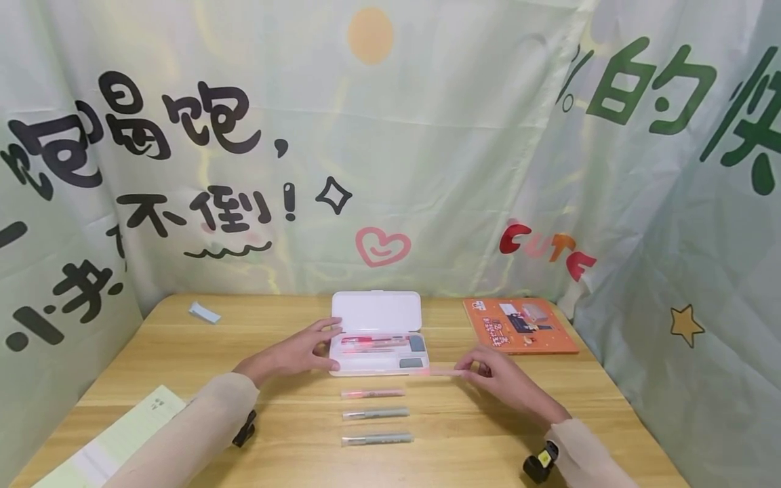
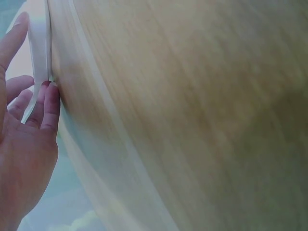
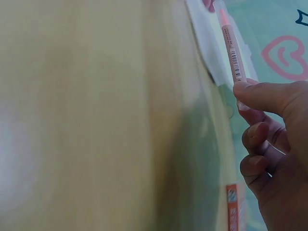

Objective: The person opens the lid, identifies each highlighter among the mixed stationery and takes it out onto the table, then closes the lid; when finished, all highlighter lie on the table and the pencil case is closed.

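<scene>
An open white pencil case (image 1: 375,312) stands on the wooden table with its lid raised against the back. Inside lie a red pen (image 1: 356,339), other slim items and two grey blocks (image 1: 411,363). My left hand (image 1: 300,350) holds the case by its left side, thumb at the near corner and fingers at the hinge side. Between thumb and fingers my right hand (image 1: 502,376) pinches the end of a pink pen (image 3: 234,57). The pen's other end reaches the case's near right corner. Below the case, a pink pen (image 1: 373,393) and two grey pens (image 1: 375,413) lie in a column.
An orange booklet (image 1: 518,327) lies at the back right. A small pale blue piece (image 1: 204,312) is at the back left. A light green notepad (image 1: 122,434) lies under the left forearm. Printed curtains (image 1: 427,169) hang around the table (image 1: 293,434).
</scene>
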A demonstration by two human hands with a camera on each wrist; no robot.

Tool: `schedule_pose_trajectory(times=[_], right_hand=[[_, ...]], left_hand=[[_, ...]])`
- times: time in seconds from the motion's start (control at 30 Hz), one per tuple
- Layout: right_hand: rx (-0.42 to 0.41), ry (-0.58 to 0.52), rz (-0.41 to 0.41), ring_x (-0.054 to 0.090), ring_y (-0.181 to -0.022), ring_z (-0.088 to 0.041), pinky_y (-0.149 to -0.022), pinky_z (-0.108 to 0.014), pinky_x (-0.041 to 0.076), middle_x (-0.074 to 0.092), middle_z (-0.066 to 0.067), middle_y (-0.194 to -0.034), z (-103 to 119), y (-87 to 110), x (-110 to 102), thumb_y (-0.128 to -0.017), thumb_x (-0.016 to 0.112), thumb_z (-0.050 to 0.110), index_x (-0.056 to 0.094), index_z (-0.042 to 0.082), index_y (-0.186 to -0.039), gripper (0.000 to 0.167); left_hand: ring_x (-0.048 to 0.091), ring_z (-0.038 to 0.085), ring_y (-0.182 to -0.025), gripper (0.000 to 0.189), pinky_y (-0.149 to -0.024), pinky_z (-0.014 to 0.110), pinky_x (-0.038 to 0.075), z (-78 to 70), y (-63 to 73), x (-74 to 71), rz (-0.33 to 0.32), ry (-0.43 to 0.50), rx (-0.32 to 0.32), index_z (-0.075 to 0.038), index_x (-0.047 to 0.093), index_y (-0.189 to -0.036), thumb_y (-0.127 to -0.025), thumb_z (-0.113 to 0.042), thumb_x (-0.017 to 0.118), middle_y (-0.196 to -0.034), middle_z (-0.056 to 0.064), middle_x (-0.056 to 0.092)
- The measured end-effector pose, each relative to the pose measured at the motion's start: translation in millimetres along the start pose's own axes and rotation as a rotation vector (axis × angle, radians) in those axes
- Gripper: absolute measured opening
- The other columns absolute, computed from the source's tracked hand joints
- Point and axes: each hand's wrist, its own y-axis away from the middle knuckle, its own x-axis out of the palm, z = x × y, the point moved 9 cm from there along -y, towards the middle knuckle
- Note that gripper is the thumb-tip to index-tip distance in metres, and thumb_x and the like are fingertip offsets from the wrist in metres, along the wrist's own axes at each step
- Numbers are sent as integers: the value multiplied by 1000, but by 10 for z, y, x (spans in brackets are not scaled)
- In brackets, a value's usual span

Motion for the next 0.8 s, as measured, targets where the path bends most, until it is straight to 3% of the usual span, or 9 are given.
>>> schedule_pose_trajectory(times=[0.4,0.8], right_hand=[[32,18,8,48,-75,-6,-65,-22,41,60,6,-91,-214,205,15,-103,77,24,78,23,-106,4],[46,20,32,47,-77,-5,-66,-24,38,60,6,-92,-209,178,83,-103,77,24,79,24,-110,7]], left_hand=[[49,47,-150,86,-121,60,46,0,-12,5,-3,-15,-1,2,36,-167,-101,-31,81,-182,17,19],[49,47,-150,86,-122,61,45,17,-4,7,0,-8,-15,1,36,-168,-101,-31,81,-182,17,18]])
